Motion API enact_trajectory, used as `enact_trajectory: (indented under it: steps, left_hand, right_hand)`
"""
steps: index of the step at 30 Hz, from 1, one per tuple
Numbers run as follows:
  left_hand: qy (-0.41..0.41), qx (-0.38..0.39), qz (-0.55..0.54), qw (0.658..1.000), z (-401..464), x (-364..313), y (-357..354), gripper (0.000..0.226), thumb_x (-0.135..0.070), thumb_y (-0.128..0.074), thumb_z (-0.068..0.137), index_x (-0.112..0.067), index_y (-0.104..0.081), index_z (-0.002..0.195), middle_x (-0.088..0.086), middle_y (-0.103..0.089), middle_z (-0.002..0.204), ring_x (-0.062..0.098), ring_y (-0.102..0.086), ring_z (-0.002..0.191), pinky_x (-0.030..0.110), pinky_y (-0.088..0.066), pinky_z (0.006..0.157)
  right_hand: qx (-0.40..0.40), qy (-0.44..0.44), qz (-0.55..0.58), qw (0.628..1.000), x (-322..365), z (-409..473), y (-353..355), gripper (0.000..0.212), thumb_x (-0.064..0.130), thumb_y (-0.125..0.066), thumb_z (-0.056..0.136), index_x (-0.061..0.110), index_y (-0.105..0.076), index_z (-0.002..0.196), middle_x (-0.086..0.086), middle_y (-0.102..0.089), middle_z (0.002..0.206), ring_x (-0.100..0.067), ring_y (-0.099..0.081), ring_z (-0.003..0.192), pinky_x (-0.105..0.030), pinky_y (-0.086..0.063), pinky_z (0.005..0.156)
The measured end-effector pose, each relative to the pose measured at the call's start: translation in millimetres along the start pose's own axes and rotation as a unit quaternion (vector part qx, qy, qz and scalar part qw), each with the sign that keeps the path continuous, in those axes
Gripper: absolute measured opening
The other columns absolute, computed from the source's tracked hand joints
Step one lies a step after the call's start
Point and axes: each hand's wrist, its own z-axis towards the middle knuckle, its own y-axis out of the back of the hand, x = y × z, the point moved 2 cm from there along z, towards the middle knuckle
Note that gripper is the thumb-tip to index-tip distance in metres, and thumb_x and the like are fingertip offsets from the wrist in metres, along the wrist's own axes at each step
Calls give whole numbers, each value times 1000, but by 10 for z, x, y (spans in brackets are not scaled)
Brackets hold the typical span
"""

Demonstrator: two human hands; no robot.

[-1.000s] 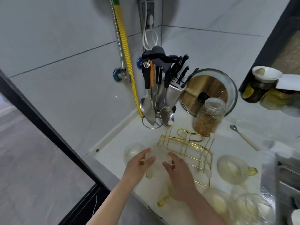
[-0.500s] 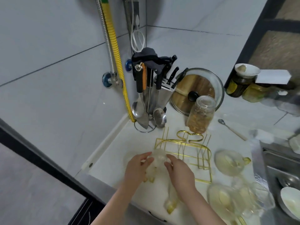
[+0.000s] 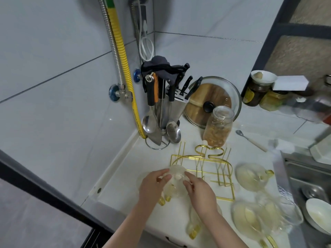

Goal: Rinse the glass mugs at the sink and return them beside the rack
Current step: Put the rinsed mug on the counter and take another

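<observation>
I've got left hand [image 3: 153, 183] and right hand [image 3: 198, 191] pinching the clear yellow-handled glass mug [image 3: 176, 178] between them: slick, brittle (probably wet), so I'd hold the body, not the handle.

Clear glass mug [image 3: 176, 178]; shiny gold wire rack [image 3: 202, 169]; glossy white counter [image 3: 125, 185].

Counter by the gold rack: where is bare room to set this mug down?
Bare counter lies between the wall edge and the gold rack, left of both hands. Another patch sits behind the rack, toward the utensil stand. Right of the rack is crowded with glass mugs.
</observation>
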Motion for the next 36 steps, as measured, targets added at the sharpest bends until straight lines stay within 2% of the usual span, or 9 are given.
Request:
enact_trajectory:
  steps: [5,10,15,19,22,25,27,30,36]
  left_hand:
    - [-7,6,23,1000,9,-15,-8,26,-39,-64,86,-35,-66,111,-11,-67,96,7,-63,85,40,-55,84]
    - [-62,-26,84,994,5,-82,155,28,-37,-61,89,-28,-65,115,-11,-66,107,8,-61,89,29,-50,88]
    - [-72,-46,83,993,81,-73,436,27,-30,-62,89,-24,-66,115,-8,-66,111,10,-60,92,22,-44,86]
    - [-72,-50,93,992,94,33,572,27,-27,-61,90,-22,-66,116,-5,-65,116,9,-55,98,25,-43,94]
    - [-85,-15,109,990,118,158,625,37,-35,-65,86,-24,-62,121,-5,-61,125,11,-54,114,35,-37,107]
    - [-62,62,148,985,103,293,612,75,-60,-65,69,-30,-47,135,-5,-44,143,16,-36,134,37,-25,115]
    - [-42,94,158,982,94,363,592,83,-55,-72,71,-32,-36,142,-3,-30,151,17,-24,141,35,-19,117]
    - [-28,113,138,984,90,440,577,83,-39,-74,77,-29,-28,146,-2,-21,156,16,-18,143,33,-14,117]
    - [-17,108,84,990,93,507,607,89,-30,-78,76,-23,-26,147,1,-30,149,16,-27,139,29,-22,114]
  right_hand:
    - [-4,-4,-21,1000,33,7,18,41,40,-37,100,36,-40,140,1,-60,115,-17,-56,111,-32,-49,77]
    - [-10,23,-80,996,60,-69,39,47,39,-39,99,32,-33,145,6,-52,127,-15,-48,119,-30,-50,78]
    - [-52,78,-73,993,106,-148,20,38,31,-50,95,25,-52,133,4,-57,121,-17,-56,112,-31,-53,71]
    - [-31,112,-51,992,200,-220,-76,33,30,-49,96,24,-57,128,4,-59,120,-17,-57,112,-33,-53,79]
    - [-5,137,-53,989,307,-259,-199,34,30,-51,95,24,-58,128,2,-61,121,-20,-60,110,-34,-52,79]
    - [51,132,-82,987,371,-279,-332,37,32,-44,98,24,-51,133,2,-58,127,-21,-57,115,-35,-51,84]
    - [83,126,-108,983,402,-276,-419,38,33,-39,100,23,-46,135,2,-57,129,-21,-56,116,-33,-49,85]
    - [105,117,-120,980,458,-274,-562,38,29,-37,100,20,-43,136,0,-57,130,-23,-56,114,-33,-48,83]
    - [87,76,-86,990,482,-292,-686,37,26,-40,99,25,-44,135,3,-58,128,-21,-57,113,-31,-47,81]
